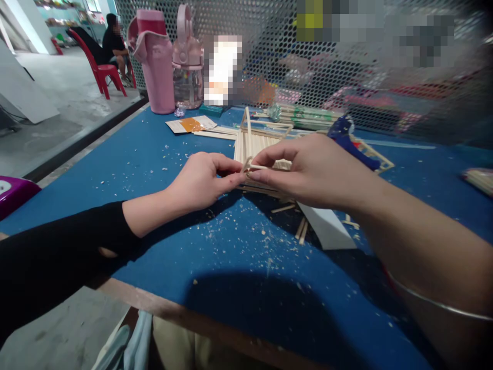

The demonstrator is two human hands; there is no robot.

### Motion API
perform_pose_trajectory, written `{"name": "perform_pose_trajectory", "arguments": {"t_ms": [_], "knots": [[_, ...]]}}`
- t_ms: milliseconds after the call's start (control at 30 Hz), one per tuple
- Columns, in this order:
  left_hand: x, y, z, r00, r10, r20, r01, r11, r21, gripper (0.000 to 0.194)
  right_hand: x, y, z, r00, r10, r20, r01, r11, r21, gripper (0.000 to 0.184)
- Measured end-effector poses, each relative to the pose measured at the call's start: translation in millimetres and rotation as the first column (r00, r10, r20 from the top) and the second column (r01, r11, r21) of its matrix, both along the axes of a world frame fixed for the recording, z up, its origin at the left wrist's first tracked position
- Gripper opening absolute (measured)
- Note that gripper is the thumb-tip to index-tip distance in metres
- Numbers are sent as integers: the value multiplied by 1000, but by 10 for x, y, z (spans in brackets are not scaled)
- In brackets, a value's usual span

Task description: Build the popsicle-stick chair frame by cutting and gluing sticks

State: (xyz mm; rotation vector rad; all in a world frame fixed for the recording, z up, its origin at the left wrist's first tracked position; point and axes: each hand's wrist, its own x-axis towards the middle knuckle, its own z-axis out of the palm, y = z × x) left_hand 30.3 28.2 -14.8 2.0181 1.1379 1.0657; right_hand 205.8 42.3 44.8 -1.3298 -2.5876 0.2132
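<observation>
Handling pale, slatted stick model (264,142) with thin upright frame; reaching inward, pinching 1 thin stick (259,166) in right hand (319,169) and, at its end, left hand (206,181), fingers narrow

Light moderate over blue table (115,169). Brightest area is far beyond left hand (200,182), on pale floor (88,110). Shadows lie below left hand and right hand (316,167); large rounded shadow (262,313) darkens table on near side of both. White pixelated patch (223,67) glows beyond left hand. Beyond right hand, mesh panel (265,31) looks hazy, partly covered by pixel blocks (427,41). Right of right hand, stick bundle (479,180) is smeared, picture edge dark, forearm (431,236) stretched.
</observation>
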Motion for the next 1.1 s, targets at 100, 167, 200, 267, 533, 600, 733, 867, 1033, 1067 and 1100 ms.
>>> {"name": "perform_pose_trajectory", "arguments": {"t_ms": [100,167,200,267,533,600,733,867,1033,1067,1100], "knots": [[-5,-9,11,999,-1,-37,2,1000,22,17,4,6,-8,1000,3,10,-3,1000,20,19],[-13,-17,17,999,-8,-52,10,999,30,19,-1,4,-11,1000,-4,17,4,1000,17,17],[-17,-21,19,999,-12,-49,13,999,30,21,-7,0,-12,1000,-8,18,8,1000,12,17],[-20,-26,21,999,-10,-31,11,1000,23,23,-23,-14,-16,1000,-17,12,17,1000,1,18],[-1,-29,6,996,30,-85,-24,997,73,20,76,14,47,996,29,-84,-39,992,-119,18],[-8,-21,3,996,18,-90,-11,997,81,20,204,104,80,975,42,-219,-85,978,-191,33],[-51,-1,20,993,-21,-118,31,996,83,18,357,307,95,965,-108,-237,67,982,-176,25],[-84,-2,42,993,-28,-114,36,997,68,18,187,389,51,991,-131,-42,125,984,-125,16],[-76,-10,31,996,-16,-93,22,997,67,17,-54,411,6,983,-179,30,182,977,-112,17],[-72,-8,25,996,-16,-91,22,997,68,17,-74,418,3,980,-197,28,199,973,-120,15],[-69,-7,20,996,-15,-88,21,998,67,17,-88,425,3,976,-216,21,217,966,-142,12]]}}
